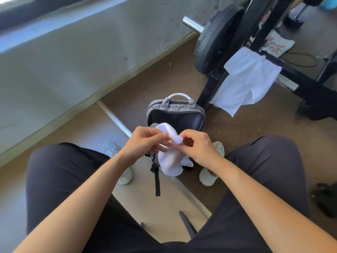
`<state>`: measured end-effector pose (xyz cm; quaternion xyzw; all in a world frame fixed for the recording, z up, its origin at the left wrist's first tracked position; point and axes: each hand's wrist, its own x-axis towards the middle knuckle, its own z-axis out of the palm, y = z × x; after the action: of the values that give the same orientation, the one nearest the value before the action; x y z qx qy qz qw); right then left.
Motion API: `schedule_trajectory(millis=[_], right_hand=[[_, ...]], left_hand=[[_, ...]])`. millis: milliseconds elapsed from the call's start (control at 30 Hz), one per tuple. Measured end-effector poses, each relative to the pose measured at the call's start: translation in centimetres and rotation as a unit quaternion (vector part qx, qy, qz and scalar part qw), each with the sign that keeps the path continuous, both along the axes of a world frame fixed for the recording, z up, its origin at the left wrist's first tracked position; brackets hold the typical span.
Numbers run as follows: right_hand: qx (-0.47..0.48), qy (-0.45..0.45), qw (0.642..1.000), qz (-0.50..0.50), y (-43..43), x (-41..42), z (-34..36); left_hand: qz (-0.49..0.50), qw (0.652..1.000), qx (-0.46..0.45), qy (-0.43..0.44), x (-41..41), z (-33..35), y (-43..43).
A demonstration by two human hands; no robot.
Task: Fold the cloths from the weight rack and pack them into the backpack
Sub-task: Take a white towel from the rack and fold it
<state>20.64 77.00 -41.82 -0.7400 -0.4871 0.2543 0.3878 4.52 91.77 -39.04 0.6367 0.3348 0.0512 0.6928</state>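
Observation:
I hold a small white cloth (170, 161) in front of me, above the floor between my knees. My left hand (145, 141) pinches its upper edge from the left, and my right hand (198, 145) pinches it from the right. The cloth's lower part hangs loose below my fingers. Just beyond my hands a grey backpack (176, 114) lies on the floor with its main compartment unzipped and dark inside. A second white cloth (246, 79) is draped over a bar of the black weight rack (306, 83) at the upper right.
A black weight plate (213, 42) on a chrome bar leans by the rack. A metal bar (116, 121) lies on the floor left of the backpack. The wall runs along the left. A printed bag (279, 44) lies behind the rack. A dark object (324, 198) sits at the right edge.

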Motion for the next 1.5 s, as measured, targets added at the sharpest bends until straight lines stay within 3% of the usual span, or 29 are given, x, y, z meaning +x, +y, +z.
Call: schedule_trajectory(millis=[133, 200, 333, 467, 633, 733, 933, 1100, 1233, 1300, 1400, 1500], right_hand=[[-0.008, 0.020, 1.000, 0.021, -0.5, 0.6, 0.5], [-0.013, 0.042, 0.998, 0.038, -0.6, 0.7, 0.8], [-0.023, 0.062, 0.995, 0.068, -1.0, 0.7, 1.4], [-0.024, 0.064, 0.995, 0.067, -1.2, 0.7, 1.5], [-0.025, 0.073, 0.996, 0.053, -1.4, 0.9, 1.6], [-0.027, 0.076, 0.995, 0.053, -1.5, 0.8, 1.7], [-0.078, 0.040, 0.995, 0.048, -1.5, 1.1, 1.6], [-0.112, 0.026, 0.993, 0.035, -1.3, 1.4, 1.4], [-0.143, 0.021, 0.987, 0.070, -1.0, 0.6, 1.4], [-0.144, 0.060, 0.985, 0.067, -0.8, 0.0, 1.4], [-0.095, 0.169, 0.979, 0.054, -0.6, -0.3, 2.0], [-0.034, 0.357, 0.933, 0.024, -0.8, 0.2, 2.6]], left_hand=[[0.161, 0.980, 0.116, 0.016, -0.6, -1.2, 3.4], [0.171, 0.977, 0.121, 0.050, -0.9, -2.2, 4.4], [0.018, 0.987, 0.074, 0.144, -0.8, -3.4, 4.0], [-0.137, 0.979, 0.032, 0.146, -0.9, -3.8, 3.3], [-0.173, 0.980, 0.005, 0.099, -1.0, -3.5, 3.0], [-0.194, 0.974, 0.035, 0.110, -1.0, -3.9, 2.4], [-0.106, 0.959, 0.195, 0.179, -0.9, -3.3, 2.5], [-0.017, 0.977, 0.202, 0.064, -1.1, -2.2, 3.0], [-0.026, 0.969, 0.235, 0.071, -1.3, -2.8, 3.0], [-0.019, 0.973, 0.219, 0.072, -1.3, -2.8, 3.0], [0.013, 0.991, 0.125, 0.035, -1.1, -2.4, 3.2], [-0.013, 0.998, -0.006, -0.054, -0.9, -1.2, 2.5]])
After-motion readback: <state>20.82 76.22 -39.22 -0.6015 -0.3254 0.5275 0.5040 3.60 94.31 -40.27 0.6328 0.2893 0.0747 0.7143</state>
